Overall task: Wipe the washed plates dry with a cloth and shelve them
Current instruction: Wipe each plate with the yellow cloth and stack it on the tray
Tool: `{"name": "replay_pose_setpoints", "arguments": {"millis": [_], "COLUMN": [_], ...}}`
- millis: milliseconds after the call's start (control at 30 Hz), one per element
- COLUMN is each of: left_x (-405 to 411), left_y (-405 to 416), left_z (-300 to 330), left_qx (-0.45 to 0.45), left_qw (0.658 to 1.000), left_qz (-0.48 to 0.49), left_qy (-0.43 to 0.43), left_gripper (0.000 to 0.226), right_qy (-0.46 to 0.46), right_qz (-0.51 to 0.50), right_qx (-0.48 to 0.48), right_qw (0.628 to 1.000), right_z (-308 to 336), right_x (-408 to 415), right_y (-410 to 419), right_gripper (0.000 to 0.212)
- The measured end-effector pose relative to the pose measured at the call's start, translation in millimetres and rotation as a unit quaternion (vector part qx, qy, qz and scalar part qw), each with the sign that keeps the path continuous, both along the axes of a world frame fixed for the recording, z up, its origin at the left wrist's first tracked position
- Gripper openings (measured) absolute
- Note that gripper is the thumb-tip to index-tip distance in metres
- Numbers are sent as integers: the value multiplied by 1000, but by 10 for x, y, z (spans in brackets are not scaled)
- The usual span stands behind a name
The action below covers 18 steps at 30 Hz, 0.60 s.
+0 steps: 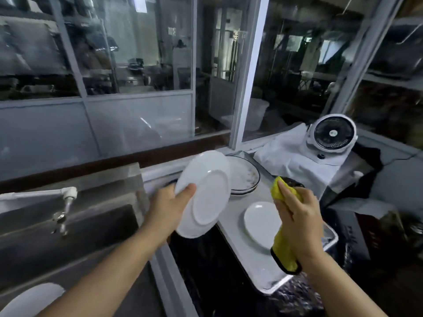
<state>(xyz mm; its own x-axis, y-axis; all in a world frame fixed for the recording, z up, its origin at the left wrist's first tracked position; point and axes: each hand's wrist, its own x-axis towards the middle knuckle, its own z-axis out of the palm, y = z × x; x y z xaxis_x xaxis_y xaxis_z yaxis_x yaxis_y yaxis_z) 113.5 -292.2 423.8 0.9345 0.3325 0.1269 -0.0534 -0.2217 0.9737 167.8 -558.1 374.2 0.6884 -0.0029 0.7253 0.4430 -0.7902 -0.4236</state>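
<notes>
Here, nearest to us, the rim of a white plate [32,298] shows at the bottom left corner, low in the steel sink [75,243]. Our right hand [297,223] is clenched around a yellow cloth [285,255], which bunches above the fingers and hangs below the palm with a dark-edged end. Our left hand [170,207] grips a white oval plate [203,193] by its lower left edge, thumb pressed on the underside, and holds it tilted up with the foot ring facing us; hand and cloth are apart from it.

Below the cloth a small white oval plate [261,223] lies flat on a white tray [274,282], which rests on a dark marbled counter [217,282]. A white tap [66,197] reaches over the sink to the left.

Behind the held plate sits a stack of round plates with dark rims and a floral print [246,177], partly hidden by it. A dark round dish [295,183] peeks out just behind the cloth; we cannot tell what it is.

Farther right, a small white desk fan [332,133] stands on a rumpled white cloth [293,159]. Glass panes in pale frames [247,72] close off the back.
</notes>
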Motion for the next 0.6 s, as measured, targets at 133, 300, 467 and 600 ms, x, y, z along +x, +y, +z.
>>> {"name": "replay_pose_setpoints", "arguments": {"millis": [133,300,467,600], "left_x": [493,1025,1410,1632], "left_y": [-707,-1350,-1750,-1939], "left_z": [-353,-784,-1351,-1772], "left_qx": [162,405,560,607], "left_qw": [986,900,781,713], "left_qz": [-46,-146,-244,-251], "left_qy": [-5,-68,-132,-246], "left_gripper": [26,59,41,36], "right_qy": [66,111,151,175], "right_qz": [-45,-68,-111,-129], "right_qx": [36,83,127,136], "right_qw": [996,988,974,966], "right_z": [-247,-517,-647,-750], "right_x": [189,302,326,344], "right_y": [-750,-1343,-1669,-1835], "right_gripper": [44,42,46,47]}}
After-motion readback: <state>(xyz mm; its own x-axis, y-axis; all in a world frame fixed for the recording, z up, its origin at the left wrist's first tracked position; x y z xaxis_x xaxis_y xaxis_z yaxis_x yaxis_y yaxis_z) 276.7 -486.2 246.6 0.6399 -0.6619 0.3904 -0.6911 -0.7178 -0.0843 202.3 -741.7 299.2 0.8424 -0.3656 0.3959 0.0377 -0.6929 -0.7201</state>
